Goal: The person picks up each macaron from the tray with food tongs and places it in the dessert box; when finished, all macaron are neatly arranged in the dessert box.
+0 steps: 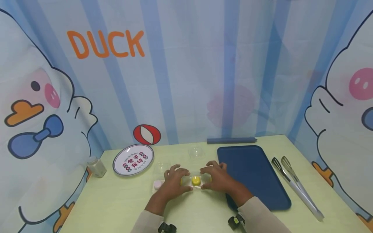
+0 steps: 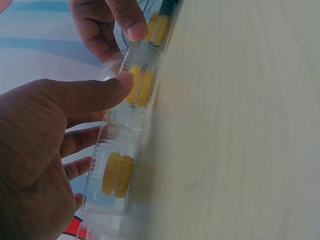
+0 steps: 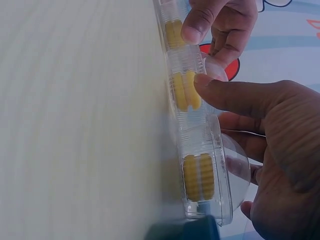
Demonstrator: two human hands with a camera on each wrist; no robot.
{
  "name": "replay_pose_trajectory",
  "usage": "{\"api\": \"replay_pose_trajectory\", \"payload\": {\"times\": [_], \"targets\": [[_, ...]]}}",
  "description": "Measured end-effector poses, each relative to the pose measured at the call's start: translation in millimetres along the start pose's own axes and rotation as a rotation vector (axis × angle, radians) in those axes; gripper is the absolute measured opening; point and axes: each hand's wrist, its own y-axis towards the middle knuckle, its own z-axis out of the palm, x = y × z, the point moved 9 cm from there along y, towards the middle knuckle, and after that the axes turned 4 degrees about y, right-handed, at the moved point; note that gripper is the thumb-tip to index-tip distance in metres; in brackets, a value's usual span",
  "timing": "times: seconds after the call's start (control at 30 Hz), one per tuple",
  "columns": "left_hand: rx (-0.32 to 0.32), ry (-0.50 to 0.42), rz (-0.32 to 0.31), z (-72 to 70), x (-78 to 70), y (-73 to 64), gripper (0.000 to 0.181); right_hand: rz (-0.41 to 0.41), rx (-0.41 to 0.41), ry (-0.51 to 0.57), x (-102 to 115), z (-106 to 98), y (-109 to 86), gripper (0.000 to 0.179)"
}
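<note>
A clear plastic box (image 1: 196, 187) sits between both hands, with a yellow macaron (image 1: 196, 180) in its middle. My left hand (image 1: 176, 182) holds its left part, thumb along the near side and fingers behind. On the right part, my right hand (image 1: 217, 178) grips likewise, its thumb touching the near wall beside the middle macaron (image 3: 186, 91). In the left wrist view another yellow macaron (image 2: 118, 175) stands nearer the camera; the right wrist view has one (image 3: 198, 177) too. A pink macaron (image 1: 157, 184) shows just left of my left hand. The hands cover parts of the clear plastic.
Clear domed pieces (image 1: 196, 152) lie behind the hands. A white plate (image 1: 133, 160) with red lettering and a small jar (image 1: 97, 167) are at left. At right are a navy tray (image 1: 253, 174), metal tongs (image 1: 301, 191) and a dark blue stick-shaped object (image 1: 231, 140).
</note>
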Motion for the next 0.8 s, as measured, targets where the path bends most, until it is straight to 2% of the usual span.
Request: {"api": "replay_pose_trajectory", "payload": {"times": [0.33,0.63,0.8], "targets": [[0.008,-0.018,-0.003,0.1,1.0,0.5,0.052,0.007,0.002,0.000,-2.1,-1.8,1.3,0.053],[0.031,0.018,0.001,-0.9,5.2,3.0,0.065,0.004,0.027,-0.014,0.7,-3.1,2.0,0.061],[0.032,0.029,0.004,-4.0,4.7,4.2,0.065,0.021,0.042,-0.011,-1.6,-3.7,3.3,0.063]]}}
